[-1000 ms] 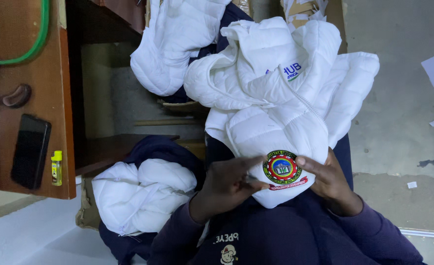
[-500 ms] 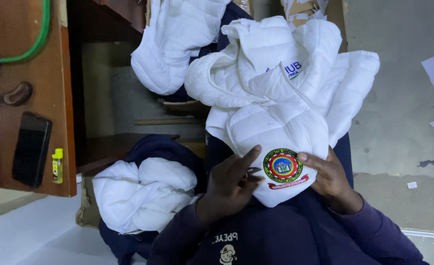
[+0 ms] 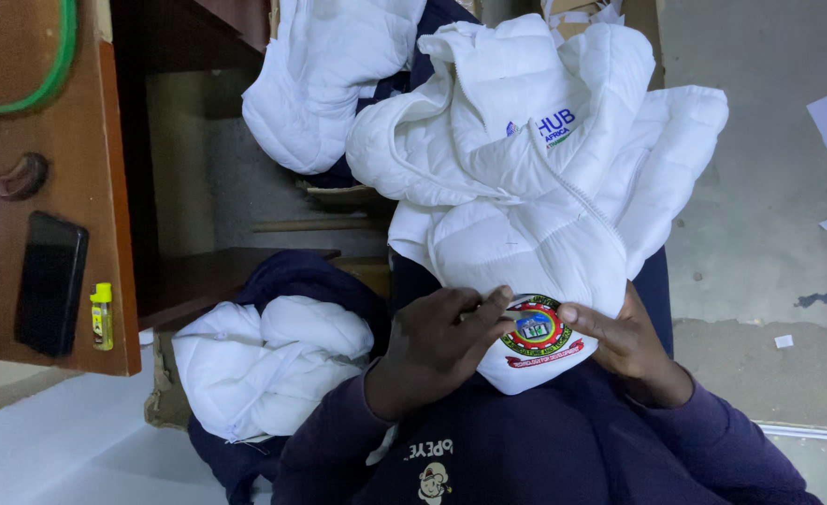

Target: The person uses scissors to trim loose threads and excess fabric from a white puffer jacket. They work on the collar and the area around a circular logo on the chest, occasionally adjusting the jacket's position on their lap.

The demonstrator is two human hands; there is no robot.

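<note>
Badge: round embroidered patch, red-rimmed with green and blue centre [image 3: 535,332], lying flat on the lower hem of the jacket, on the person's lap.
Jacket: white quilted puffer jacket with zip and hood [image 3: 544,178], spread from the lap upward, front side showing.
Left hand: [image 3: 432,351], palm down on the hem, fingers [image 3: 488,313] spread and pressed on the badge's left edge; nothing clasped, only pinned flat.
Right hand: [image 3: 624,341], under and beside the hem; thumb laid on the badge's right rim, the other fingers hidden behind the fabric, so the hem is pinched lightly.
Change: over the last second the left fingers have slid further onto the badge; the badge itself has barely shifted. Judged a smoothing or positioning of the badge, with it now held from both sides.
Second jacket: white puffer, bundled [image 3: 264,369], left of the lap on dark blue cloth.
Third jacket: white puffer [image 3: 324,79], above.
Table: brown wooden table [image 3: 63,187], far left, carrying a black phone [image 3: 50,281] and a small yellow tube [image 3: 102,318].
Floor: grey concrete floor [image 3: 769,234] with paper scraps.
</note>
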